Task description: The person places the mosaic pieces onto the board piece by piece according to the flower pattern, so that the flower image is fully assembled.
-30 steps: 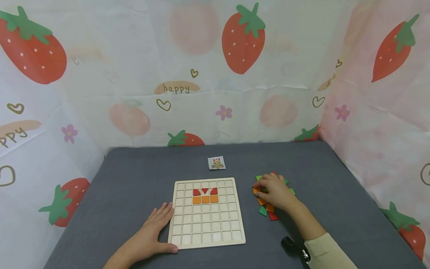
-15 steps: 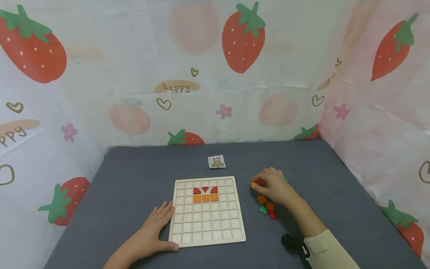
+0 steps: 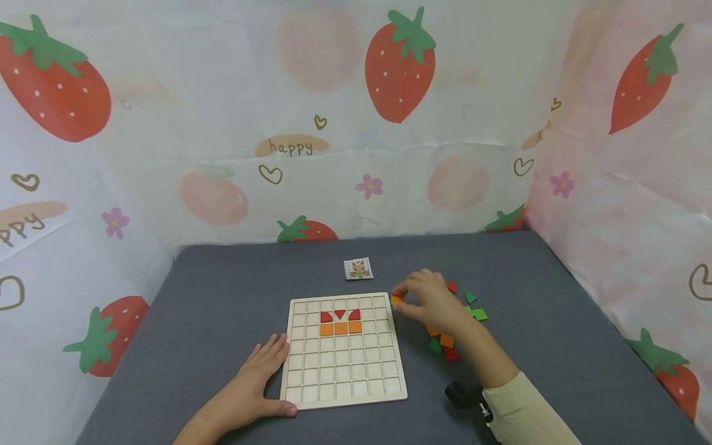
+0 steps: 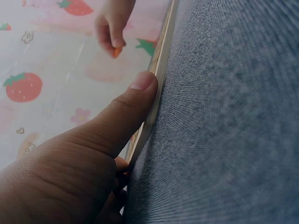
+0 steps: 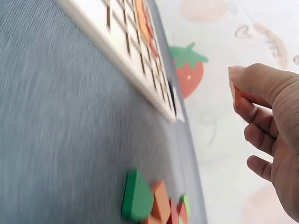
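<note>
Flat orange tile [image 3: 396,300] pinched in the right hand [image 3: 431,300] beside a pale wooden grid board [image 3: 343,405]

Thumb and fingers of the right hand grip the tile above the dark grey cloth-covered tabletop [image 3: 233,290], near the board's far right corner. The left hand [image 3: 250,386] has its fingers extended, touching the board's left edge, with the thumb at the near left corner. In the grid sit three red shaped pieces [image 3: 340,315] in a row, directly above three orange square tiles [image 3: 340,328]. A small printed card [image 3: 358,269] lies beyond the board. Loose red, orange and green pieces [image 3: 447,340] lie to its right, partly hidden by the right hand and forearm.
</note>
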The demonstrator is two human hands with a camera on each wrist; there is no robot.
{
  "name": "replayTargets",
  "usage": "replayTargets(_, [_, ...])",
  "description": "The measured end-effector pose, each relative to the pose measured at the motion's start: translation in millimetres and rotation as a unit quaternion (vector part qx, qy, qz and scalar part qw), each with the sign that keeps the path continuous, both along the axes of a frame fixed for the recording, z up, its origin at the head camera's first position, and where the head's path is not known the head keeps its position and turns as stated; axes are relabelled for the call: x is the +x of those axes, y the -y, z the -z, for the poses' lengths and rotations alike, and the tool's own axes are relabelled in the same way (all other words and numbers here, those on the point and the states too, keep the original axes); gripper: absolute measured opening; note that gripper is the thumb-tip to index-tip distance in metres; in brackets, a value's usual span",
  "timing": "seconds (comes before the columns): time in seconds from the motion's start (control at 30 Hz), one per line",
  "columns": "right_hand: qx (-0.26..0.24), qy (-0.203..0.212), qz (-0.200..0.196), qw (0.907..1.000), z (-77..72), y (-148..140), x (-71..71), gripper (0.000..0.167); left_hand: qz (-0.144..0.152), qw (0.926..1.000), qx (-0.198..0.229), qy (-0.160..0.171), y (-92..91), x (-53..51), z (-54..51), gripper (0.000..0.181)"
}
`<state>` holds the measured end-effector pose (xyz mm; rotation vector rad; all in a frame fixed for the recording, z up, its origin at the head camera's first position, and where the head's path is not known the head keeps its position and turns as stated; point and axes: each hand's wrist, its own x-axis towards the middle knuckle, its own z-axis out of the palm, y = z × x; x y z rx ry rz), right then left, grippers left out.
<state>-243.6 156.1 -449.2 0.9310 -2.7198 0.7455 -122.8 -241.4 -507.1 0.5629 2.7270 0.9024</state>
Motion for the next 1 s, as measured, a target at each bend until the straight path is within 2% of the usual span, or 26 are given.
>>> replayTargets(0.23, [0.006,-0.011,-0.027,0.9995,-3.9,28.3,3.5,0.021,-0.003,1.0,0.002,0.008,0.1,-1.0,0.7,0.129])
replayTargets(0.43, [0.011,-0.004,-0.041,0.9991,-3.9,50.2,7.9,0.021,-0.003,0.9999,0.001,0.01,0.5,-1.8,0.9,0.129])
replayTargets(0.7, [0.019,0.019,-0.06,0.9978,2.5,71.9,15.0,0.018,0.008,0.9999,0.008,-0.001,1.1,-1.4,0.4,0.129])
replayTargets(0.9, [0.04,0.007,-0.058,0.9975,9.9,81.2,18.6,0.019,0.008,0.9999,0.007,-0.003,0.4,-1.3,0.8,0.128])
replayTargets(1.0, [0.042,0.0,-0.069,0.9967,11.5,85.9,21.6,0.019,0.005,0.9999,0.009,0.002,0.3,-0.9,-0.1,0.128])
